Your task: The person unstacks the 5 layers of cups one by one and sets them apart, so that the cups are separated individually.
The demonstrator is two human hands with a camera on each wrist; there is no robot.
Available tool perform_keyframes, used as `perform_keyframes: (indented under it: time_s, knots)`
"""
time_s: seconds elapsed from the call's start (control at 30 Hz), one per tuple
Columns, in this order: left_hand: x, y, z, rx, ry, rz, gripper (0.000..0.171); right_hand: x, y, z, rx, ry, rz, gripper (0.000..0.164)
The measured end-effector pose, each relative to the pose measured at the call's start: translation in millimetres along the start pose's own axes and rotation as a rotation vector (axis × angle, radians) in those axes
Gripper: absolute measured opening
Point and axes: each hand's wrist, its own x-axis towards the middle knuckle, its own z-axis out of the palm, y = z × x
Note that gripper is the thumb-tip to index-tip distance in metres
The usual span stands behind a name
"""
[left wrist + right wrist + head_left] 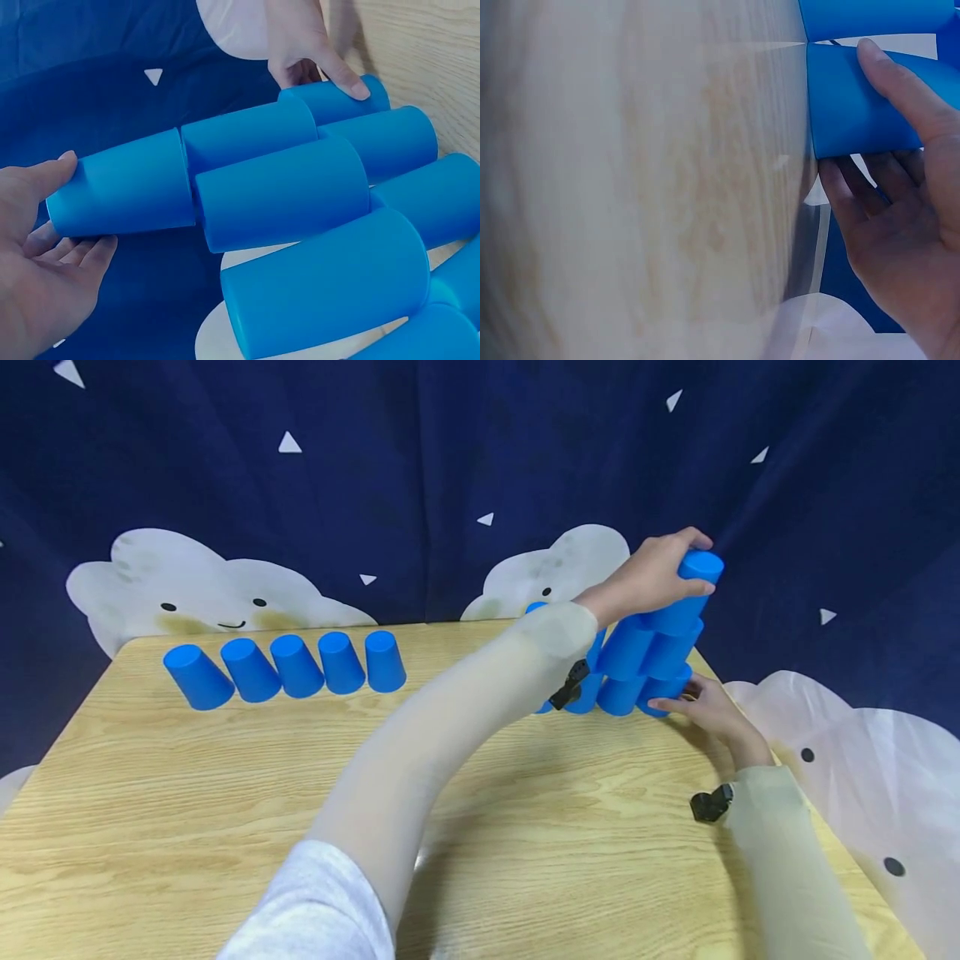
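Observation:
At the right of the table, upside-down blue cups form a stacked pyramid, and its middle-row cups (285,195) show in the left wrist view. My left hand (654,575) holds the top cup (702,565) between thumb and fingers; its rim meets the second-row cups. Low on the right side, my right hand (714,717) grips the end cup (855,109) of the bottom row, thumb on one side and fingers on the other. My left forearm hides part of the pyramid in the head view.
Several more blue cups (298,667) stand upside down in a row at the back left of the wooden table (225,793). A dark blue curtain (375,468) with clouds hangs behind. The table's right edge runs close beside my right hand.

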Motion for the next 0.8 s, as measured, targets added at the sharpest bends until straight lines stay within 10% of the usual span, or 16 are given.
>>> perform_keyframes:
  time_s: [0.33,0.8]
  knots:
    - [-22.1,1.8,-14.8,-0.056,0.026,0.076,0.059,-1,0,-2,-0.011,-0.002,0.003,0.082]
    - [-92.8,-18.9,-30.4,-0.110,0.038,0.163,0.058,-2,-3,-3,-0.032,0.004,0.038,0.087]
